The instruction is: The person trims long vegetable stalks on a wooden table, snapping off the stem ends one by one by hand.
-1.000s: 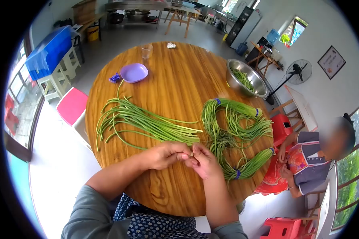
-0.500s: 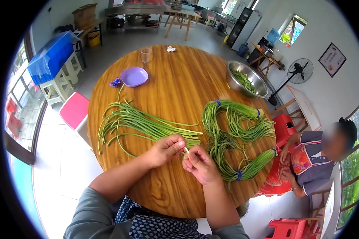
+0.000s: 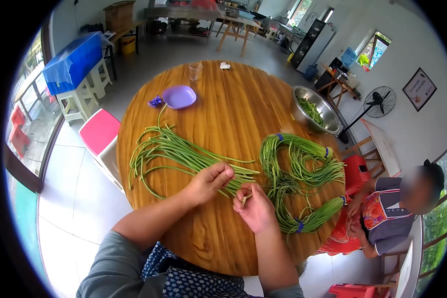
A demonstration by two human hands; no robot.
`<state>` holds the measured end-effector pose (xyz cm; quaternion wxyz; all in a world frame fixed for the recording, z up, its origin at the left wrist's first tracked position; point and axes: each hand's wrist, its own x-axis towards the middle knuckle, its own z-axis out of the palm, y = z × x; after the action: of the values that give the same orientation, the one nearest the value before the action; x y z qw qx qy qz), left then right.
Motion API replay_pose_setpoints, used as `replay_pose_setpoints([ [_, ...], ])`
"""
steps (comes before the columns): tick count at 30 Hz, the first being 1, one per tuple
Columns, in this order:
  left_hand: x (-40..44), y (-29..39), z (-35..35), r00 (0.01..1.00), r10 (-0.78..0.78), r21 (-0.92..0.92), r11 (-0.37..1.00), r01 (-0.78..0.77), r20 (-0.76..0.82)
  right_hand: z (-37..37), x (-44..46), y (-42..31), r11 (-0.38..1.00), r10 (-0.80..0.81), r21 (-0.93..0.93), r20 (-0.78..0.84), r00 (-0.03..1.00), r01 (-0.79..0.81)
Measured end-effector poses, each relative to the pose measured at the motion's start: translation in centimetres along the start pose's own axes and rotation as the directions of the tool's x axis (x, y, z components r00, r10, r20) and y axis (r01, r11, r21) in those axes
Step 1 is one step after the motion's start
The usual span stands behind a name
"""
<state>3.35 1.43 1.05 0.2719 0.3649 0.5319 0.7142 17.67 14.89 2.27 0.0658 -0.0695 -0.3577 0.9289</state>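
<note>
Loose garlic scapes (image 3: pixel 181 153) lie spread across the middle left of the round wooden table (image 3: pixel 218 119). My left hand (image 3: pixel 209 184) is closed in a pinch over their pale cut ends; whatever its fingers hold is hidden. A little to the right and nearer to me, my right hand (image 3: pixel 256 208) has its fingers curled round a short pale piece of scape (image 3: pixel 245 199). The two hands are apart. Beside the right hand lie a curled bundle of garlic scapes (image 3: pixel 303 141) and a second bundle (image 3: pixel 324 213), both tied with blue bands.
A purple dish (image 3: pixel 179 97) sits at the far left, with blue bands (image 3: pixel 155 102) beside it. Behind are a clear cup (image 3: pixel 195 72) and crumpled white paper (image 3: pixel 225 65). A steel bowl (image 3: pixel 335 115) holds cut green pieces. Another person (image 3: pixel 392 213) sits at the right.
My hands were together on a short pale piece; now they have moved apart, and the piece is in my right hand. The whole view has shifted slightly.
</note>
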Motion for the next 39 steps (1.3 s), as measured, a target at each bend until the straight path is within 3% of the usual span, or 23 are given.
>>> replay_pose_setpoints([
  [1, -0.2, 0.1, 0.2, 0.999, -0.003, 0.105, 0.994, -0.001, 0.041, 0.2, -0.1, 0.0, 1.0, 0.005, -0.007, -0.006, 1.0, -0.005],
  [4, -0.8, 1.1, 0.9, 0.992, 0.032, 0.24, 0.969, -0.061, 0.123, 1.1, -0.2, 1.0, 0.932, -0.114, -0.355, -0.102, 0.988, 0.071],
  [5, -0.9, 1.1, 0.9, 0.993, 0.032, 0.238, 0.97, -0.059, 0.116, 0.8, -0.3, 1.1, 0.932, -0.107, -0.357, -0.101, 0.989, 0.065],
  [7, -0.9, 1.3, 0.9, 0.996, 0.016, 0.256, 0.966, -0.037, 0.084, -0.1, -0.1, 1.3, 0.823, -0.118, -0.566, -0.074, 0.99, 0.056],
  [10, -0.6, 2.1, 0.1, 0.998, -0.034, 0.31, 0.95, 0.019, 0.044, -0.2, 0.0, 1.6, 0.873, -0.17, -0.477, -0.108, 0.979, 0.099],
  [15, -0.5, 1.6, 0.1, 0.993, -0.021, 0.315, 0.949, -0.016, 0.113, 1.4, 0.2, 1.4, 0.826, -0.34, -0.523, -0.168, 0.925, 0.208],
  [17, -0.7, 1.2, 0.3, 0.988, -0.003, 0.32, 0.946, -0.046, 0.151, 0.6, 0.1, 1.5, 0.755, -0.235, -0.644, -0.085, 0.968, 0.127],
  [18, -0.7, 1.1, 0.4, 0.985, 0.019, 0.333, 0.94, -0.076, 0.171, 0.4, 0.2, 1.8, 0.711, -0.257, -0.694, -0.109, 0.96, 0.111],
  [23, -0.5, 0.4, 0.1, 0.98, 0.085, 0.247, 0.96, -0.129, 0.181, 0.1, -0.2, 1.6, 0.68, -0.186, -0.729, -0.066, 0.98, 0.08],
  [25, 0.0, -0.2, -0.4, 0.999, 0.012, 0.143, 0.99, -0.019, 0.053, 0.5, -0.5, 1.4, 0.707, -0.14, -0.704, -0.048, 0.989, 0.066],
  [27, 0.4, -0.2, -0.8, 1.0, 0.026, 0.053, 0.998, -0.026, 0.007, 0.9, -0.9, 1.1, 0.697, 0.002, -0.717, 0.022, 1.0, 0.014],
  [29, 0.9, 0.4, -1.4, 0.989, 0.001, -0.075, 0.997, -0.012, -0.145, 1.2, -1.3, 0.9, 0.679, 0.055, -0.734, 0.062, 0.997, 0.008],
  [31, 1.4, 0.8, -2.1, 0.975, -0.043, -0.066, 0.997, 0.029, -0.217, 1.6, -2.1, 0.3, 0.659, 0.106, -0.752, 0.108, 0.989, 0.012],
  [33, 2.1, 0.2, -2.9, 0.941, -0.016, -0.139, 0.99, -0.033, -0.339, 2.1, -3.5, -1.0, 0.684, 0.026, -0.705, 0.281, 0.959, 0.188],
  [34, 2.1, 0.8, -3.1, 0.924, -0.061, -0.198, 0.98, -0.017, -0.377, 2.2, -4.4, -2.0, 0.805, 0.002, -0.553, 0.364, 0.932, 0.215],
  [35, 2.1, 1.1, -3.5, 0.927, -0.062, -0.199, 0.98, -0.013, -0.369, 2.5, -5.5, -3.0, 0.812, -0.133, -0.481, 0.402, 0.906, 0.332],
  [37, 2.4, 1.1, -3.8, 0.888, -0.117, -0.167, 0.985, 0.046, -0.446, 3.7, -8.0, -5.6, 0.809, -0.419, -0.259, 0.376, 0.826, 0.528],
  [39, 2.4, 0.4, -4.0, 0.908, -0.109, -0.093, 0.993, 0.077, -0.404, 3.7, -11.9, -8.9, 0.641, -0.624, -0.364, 0.265, 0.735, 0.676],
])
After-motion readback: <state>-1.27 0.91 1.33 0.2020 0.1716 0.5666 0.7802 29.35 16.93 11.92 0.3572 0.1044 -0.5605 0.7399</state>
